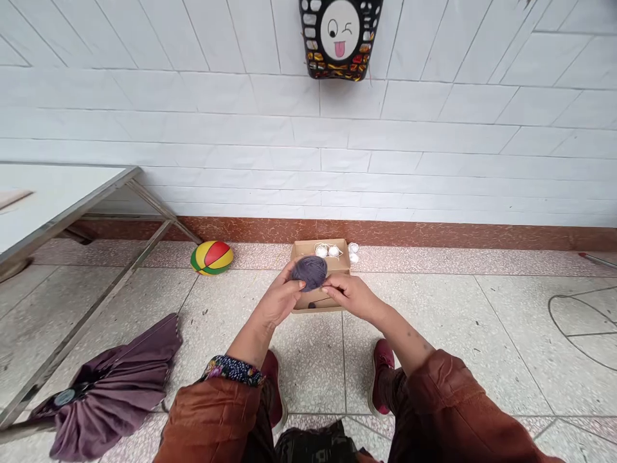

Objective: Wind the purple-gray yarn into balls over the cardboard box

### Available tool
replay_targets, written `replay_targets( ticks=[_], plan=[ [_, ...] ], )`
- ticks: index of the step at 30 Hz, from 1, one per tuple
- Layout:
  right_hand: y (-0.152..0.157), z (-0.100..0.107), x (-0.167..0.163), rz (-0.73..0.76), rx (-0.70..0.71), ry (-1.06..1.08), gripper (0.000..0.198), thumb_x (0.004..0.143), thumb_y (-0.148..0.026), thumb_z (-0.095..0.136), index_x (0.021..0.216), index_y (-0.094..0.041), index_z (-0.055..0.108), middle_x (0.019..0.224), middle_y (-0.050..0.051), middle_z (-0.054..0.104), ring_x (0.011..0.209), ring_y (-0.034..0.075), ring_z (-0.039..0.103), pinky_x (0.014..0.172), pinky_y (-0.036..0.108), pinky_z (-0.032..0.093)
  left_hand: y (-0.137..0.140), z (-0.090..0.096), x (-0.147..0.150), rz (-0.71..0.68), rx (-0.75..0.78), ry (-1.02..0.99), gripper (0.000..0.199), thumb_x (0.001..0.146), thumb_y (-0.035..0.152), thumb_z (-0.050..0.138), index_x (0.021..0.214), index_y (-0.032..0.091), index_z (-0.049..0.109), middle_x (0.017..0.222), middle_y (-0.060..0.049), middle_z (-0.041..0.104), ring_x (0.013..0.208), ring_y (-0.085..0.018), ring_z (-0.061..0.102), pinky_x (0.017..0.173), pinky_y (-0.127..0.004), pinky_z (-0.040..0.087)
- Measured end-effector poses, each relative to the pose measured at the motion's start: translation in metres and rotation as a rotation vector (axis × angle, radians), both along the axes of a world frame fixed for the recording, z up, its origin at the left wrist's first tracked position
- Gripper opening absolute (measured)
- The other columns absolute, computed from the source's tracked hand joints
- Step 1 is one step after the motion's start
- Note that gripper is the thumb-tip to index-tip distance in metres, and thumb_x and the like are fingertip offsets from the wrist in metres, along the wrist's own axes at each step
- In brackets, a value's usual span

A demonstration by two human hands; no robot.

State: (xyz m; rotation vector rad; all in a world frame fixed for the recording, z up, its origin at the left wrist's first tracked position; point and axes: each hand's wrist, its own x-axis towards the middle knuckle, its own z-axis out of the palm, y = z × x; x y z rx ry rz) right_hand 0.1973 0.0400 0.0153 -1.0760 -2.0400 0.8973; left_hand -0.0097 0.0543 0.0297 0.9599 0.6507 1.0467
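Observation:
A dark purple-grey ball of yarn [310,272] rests in my left hand [281,294], its fingers curled beneath and the thumb across the front. At the ball's right edge, my right hand [349,294] pinches the yarn between thumb and fingers; the strand itself is hard to make out. Below both hands a shallow cardboard box [296,247] stands on the floor, partly hidden by them. White yarn balls [328,251] lie in its far part. In the near part is a small dark piece [312,305] with a thin dark strand.
Small white balls [353,252] sit just right of the box. To the left are a striped ball [212,258], a metal-framed table [72,199] and a folded purple umbrella [116,389]. A black basket [340,38] hangs on the tiled wall. A wire loop [578,328] lies at right.

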Motion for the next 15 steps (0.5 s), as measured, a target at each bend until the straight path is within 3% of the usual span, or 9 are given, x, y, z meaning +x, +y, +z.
replay_targets(
  ticks=[4, 9, 12, 15],
  plan=[
    [-0.004, 0.012, 0.008, 0.057, -0.048, 0.09, 0.021, 0.099, -0.036, 0.058, 0.091, -0.021, 0.07, 0.081, 0.002, 0.068, 0.072, 0.015, 0.06, 0.069, 0.027, 0.046, 0.002, -0.001, 0.002, 0.084, 0.168, 0.308, 0.059, 0.07, 0.019, 0.071, 0.128, 0.023, 0.064, 0.133, -0.008, 0.063, 0.128, -0.031, 0.053, 0.116, -0.047, 0.032],
    [0.003, 0.019, 0.021, -0.055, 0.054, 0.194, 0.025, 0.098, -0.043, 0.061, 0.088, -0.023, 0.073, 0.081, 0.003, 0.067, 0.078, 0.018, 0.061, 0.075, 0.032, 0.048, -0.002, -0.002, 0.0, -0.053, 0.274, 0.544, 0.077, 0.072, 0.02, 0.07, 0.145, 0.026, 0.051, 0.142, -0.008, 0.058, 0.132, -0.034, 0.049, 0.117, -0.052, 0.029],
    [0.007, 0.018, 0.022, -0.086, 0.077, 0.218, 0.024, 0.097, -0.042, 0.062, 0.089, -0.024, 0.074, 0.081, 0.004, 0.067, 0.08, 0.019, 0.06, 0.077, 0.033, 0.048, -0.004, -0.003, 0.0, -0.196, 0.289, 0.545, 0.085, 0.074, 0.026, 0.072, 0.153, 0.028, 0.042, 0.15, -0.009, 0.052, 0.139, -0.037, 0.043, 0.119, -0.055, 0.026],
    [0.01, 0.012, 0.02, -0.109, 0.04, 0.238, 0.023, 0.097, -0.041, 0.061, 0.087, -0.023, 0.072, 0.083, 0.003, 0.067, 0.082, 0.019, 0.06, 0.079, 0.033, 0.048, -0.007, -0.002, 0.003, -0.359, 0.275, 0.373, 0.089, 0.075, 0.033, 0.074, 0.156, 0.03, 0.036, 0.157, -0.01, 0.045, 0.145, -0.037, 0.037, 0.12, -0.055, 0.022]
  ],
)
